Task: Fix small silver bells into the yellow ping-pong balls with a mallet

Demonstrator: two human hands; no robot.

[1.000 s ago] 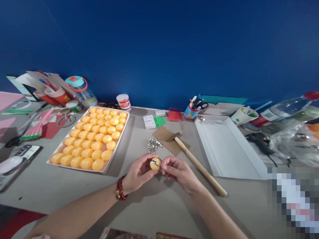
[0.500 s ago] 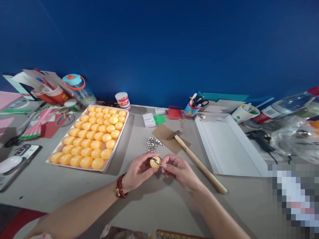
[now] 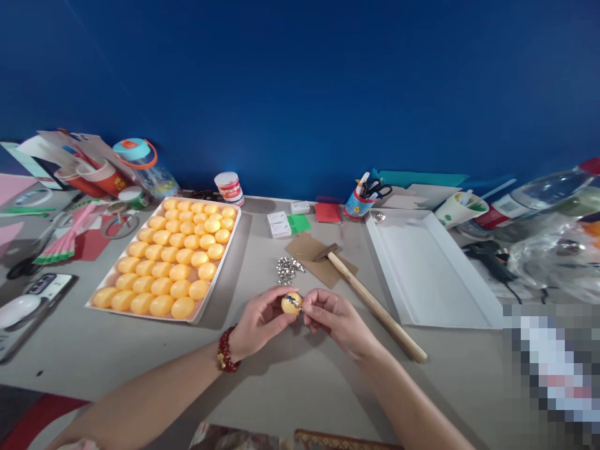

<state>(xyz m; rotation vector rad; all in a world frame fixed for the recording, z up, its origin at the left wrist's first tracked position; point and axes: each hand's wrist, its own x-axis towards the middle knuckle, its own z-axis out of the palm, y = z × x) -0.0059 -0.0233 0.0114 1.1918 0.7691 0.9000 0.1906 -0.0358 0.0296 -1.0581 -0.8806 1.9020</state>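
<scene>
Left hand grips partly studded yellow ball; right hand pinches silver stud; stud pile, far side, unplaced.

Orange ball with a curved row of silver studs across its side, in the left hand

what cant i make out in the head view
Head view:
Round, shiny yellow ball: its far side faces away from the camera.
Tiny silver piece at the right hand: too small, partly hidden by fingers.
Heaped shiny silver pieces: too small to count.
Brown patterned item: cut off by the bottom edge.
</scene>
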